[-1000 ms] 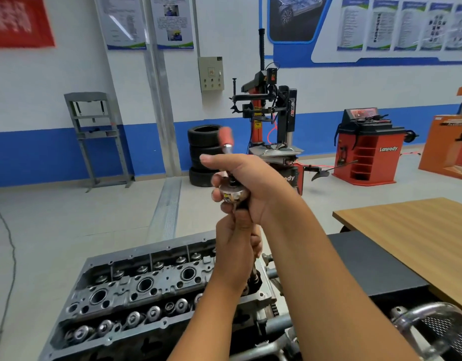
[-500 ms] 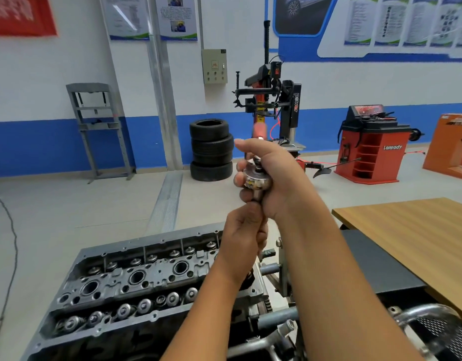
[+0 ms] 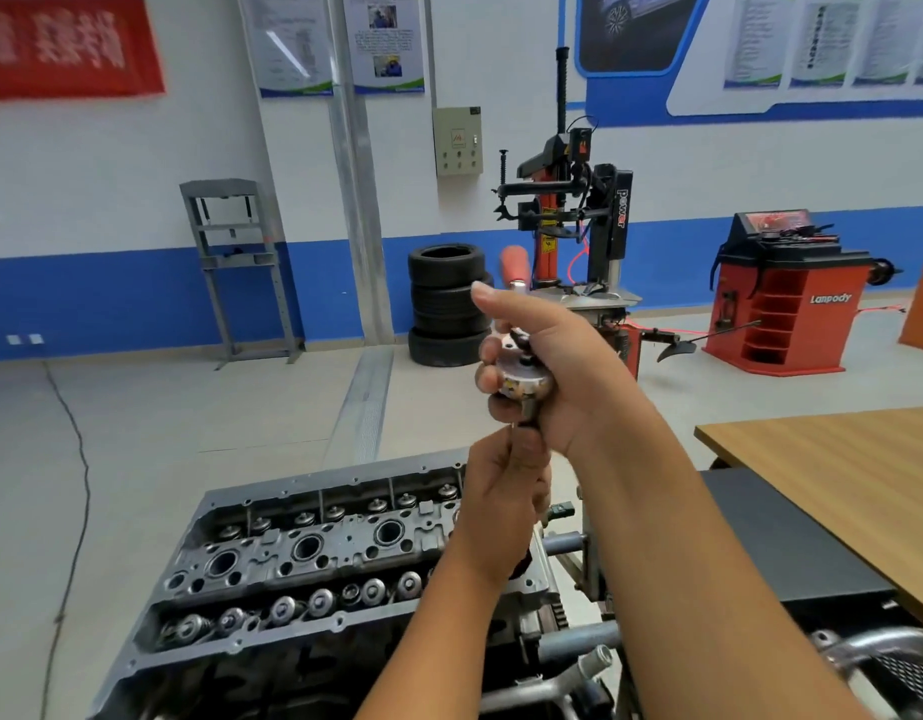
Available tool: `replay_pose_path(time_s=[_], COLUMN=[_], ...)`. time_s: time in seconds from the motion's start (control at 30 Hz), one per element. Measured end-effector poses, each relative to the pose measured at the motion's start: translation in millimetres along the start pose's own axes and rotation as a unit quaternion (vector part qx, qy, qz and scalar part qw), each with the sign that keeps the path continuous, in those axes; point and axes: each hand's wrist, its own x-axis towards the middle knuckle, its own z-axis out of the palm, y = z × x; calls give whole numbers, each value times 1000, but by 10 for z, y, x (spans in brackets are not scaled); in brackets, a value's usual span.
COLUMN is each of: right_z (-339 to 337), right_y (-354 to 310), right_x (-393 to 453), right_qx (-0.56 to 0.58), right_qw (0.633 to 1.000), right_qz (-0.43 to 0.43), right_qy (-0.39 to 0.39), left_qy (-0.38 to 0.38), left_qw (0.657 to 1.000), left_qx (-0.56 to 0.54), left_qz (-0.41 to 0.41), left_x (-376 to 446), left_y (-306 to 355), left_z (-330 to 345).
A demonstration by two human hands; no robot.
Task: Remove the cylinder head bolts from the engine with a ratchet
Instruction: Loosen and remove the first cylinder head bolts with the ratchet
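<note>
The grey cylinder head (image 3: 303, 558) lies on the engine at the lower left, its valve springs and plug holes open to view. Above its right end my right hand (image 3: 558, 366) grips the round steel head of the ratchet (image 3: 521, 381), whose red handle (image 3: 514, 270) points up and away. Just below, my left hand (image 3: 506, 506) is curled round the dark extension and socket under the ratchet head. The lower end of that shaft is hidden behind my left hand, and no bolt shows.
A wooden table (image 3: 838, 475) stands at the right, with a black surface (image 3: 792, 543) beside the engine. On the far floor stand a stack of tyres (image 3: 446, 304), a tyre changer (image 3: 578, 215), a red wheel balancer (image 3: 786, 298) and a grey press frame (image 3: 238, 267).
Both hands have lifted the ratchet and its extension a little higher above the cylinder head, and the red handle has swung slightly to the right. The camera has tilted.
</note>
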Motion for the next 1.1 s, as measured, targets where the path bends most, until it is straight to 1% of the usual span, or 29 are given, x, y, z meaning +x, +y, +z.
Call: replay_pose_path(time_s=[0.07, 0.13, 0.17, 0.2, 0.23, 0.3, 0.33, 0.37, 0.4, 0.43, 0.47, 0.53, 0.6, 0.63, 0.67, 0.7, 0.73, 0.77, 0.8, 0.83, 0.87, 0.9, 0.93, 1.0, 1.03, 1.1], right_z=[102, 144, 141, 122, 81, -27, -69, -95, -96, -69, -26, 79, 135, 144, 140, 126, 101, 67, 41, 20, 16, 36, 73, 159, 180, 180], right_y=[155, 261, 264, 236, 184, 52, -8, -41, -42, -25, 7, 132, 275, 305, 302, 267, 209, 137, 61, 9, -7, 4, 39, 151, 218, 326], right_x=[-62, -53, -34, -19, -8, 5, 9, 8, 6, 1, -10, -53, -58, -46, -38, -34, -35, -34, -29, -26, -19, -15, -14, -51, -64, -64], right_qx=[36, 84, 93, 88, 67, 25, 19, 18, 16, 15, 18, 29, 66, 79, 77, 59, 34, 13, -1, -11, -20, -24, -20, 10, 33, 93], right_qw=[989, 952, 939, 936, 950, 991, 999, 1000, 999, 999, 1000, 994, 969, 956, 949, 956, 974, 992, 999, 999, 997, 996, 998, 998, 991, 957], right_qz=[-93, -179, -193, -183, -154, -54, -8, 21, 29, 22, 1, -74, -160, -185, -191, -177, -138, -84, -28, 12, 27, 27, 15, -50, -100, -190], right_qy=[108, 232, 269, 287, 263, 122, 51, 1, -23, -26, -9, 73, 175, 215, 237, 229, 177, 97, 16, -45, -74, -79, -62, 27, 86, 199], left_qy=[21, 20, 18, 17, 18, 8, -5, -17, -27, -34, -35, -10, 17, 26, 29, 24, 14, 2, -7, -12, -15, -17, -15, 6, 20, 31], left_qw=[1000, 1000, 1000, 1000, 1000, 1000, 1000, 1000, 1000, 999, 999, 1000, 1000, 1000, 999, 1000, 1000, 1000, 1000, 1000, 1000, 999, 999, 1000, 1000, 999], left_qx=[-4, 6, 11, 15, 13, 5, -1, -7, -14, -21, -26, -17, 7, 12, 8, 0, -11, -19, -24, -24, -25, -27, -30, -16, -3, 15], left_qz=[15, 15, 14, 13, 9, -1, -3, -6, -8, -5, 2, 10, 9, 8, 9, 12, 12, 8, 2, -5, -10, -9, -5, 12, 16, 9], left_x=[-25, -6, 9, 21, 25, 19, 15, 11, 4, -4, -19, -38, -38, -36, -34, -33, -36, -38, -40, -42, -48, -57, -66, -74, -65, -43], left_y=[-57, -81, -77, -70, -66, -44, -45, -53, -58, -56, -49, -57, -85, -86, -84, -84, -79, -70, -68, -75, -77, -80, -74, -74, -92, -85], left_z=[2, 11, 20, 30, 40, 52, 42, 21, -7, -30, -48, -61, -36, -20, -8, -2, -3, -10, -27, -46, -63, -80, -90, -88, -72, -26])
